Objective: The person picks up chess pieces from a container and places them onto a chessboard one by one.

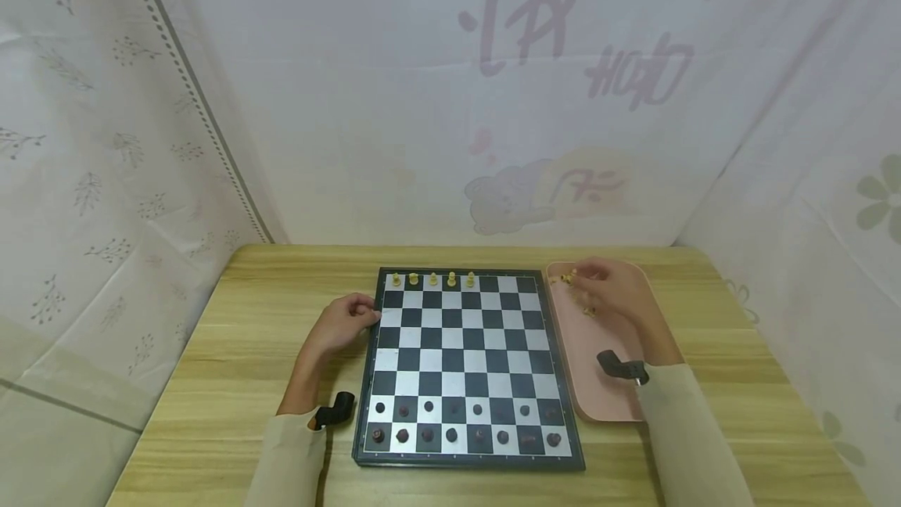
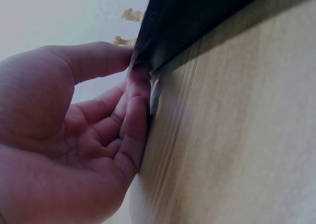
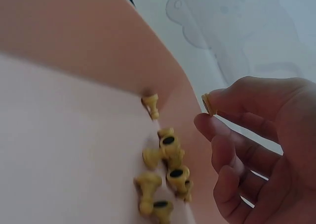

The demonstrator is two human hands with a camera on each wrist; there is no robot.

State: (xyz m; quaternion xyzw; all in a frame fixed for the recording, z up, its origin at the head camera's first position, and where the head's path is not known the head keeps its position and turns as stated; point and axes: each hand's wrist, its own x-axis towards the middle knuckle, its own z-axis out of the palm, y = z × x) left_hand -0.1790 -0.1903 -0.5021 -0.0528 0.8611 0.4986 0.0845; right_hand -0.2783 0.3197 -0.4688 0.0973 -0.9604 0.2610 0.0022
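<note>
Chessboard [image 1: 468, 366] lies flat at the middle of a wooden table [image 1: 211, 382]. Dark pieces [image 1: 464, 422] fill the two near rows; five pale pieces [image 1: 432, 279] stand on the far row, left part.

Left hand [image 1: 345, 321] rests at the board's left edge. Left wrist view: thumb on top of the black rim, fingertips [image 2: 140, 85] curled against the edge from below, so the edge is lightly pinched.

Pink tray [image 1: 598, 382] sits just beside the board's right side. Loose pale pieces [image 3: 165, 169] lie heaped at its far end, some tipped on their sides.

Right hand [image 1: 615, 292] hovers over that heap. Right wrist view: fingers bent, one small pale piece [image 3: 208, 104] pinched at the fingertips, just clear of the heap
</note>
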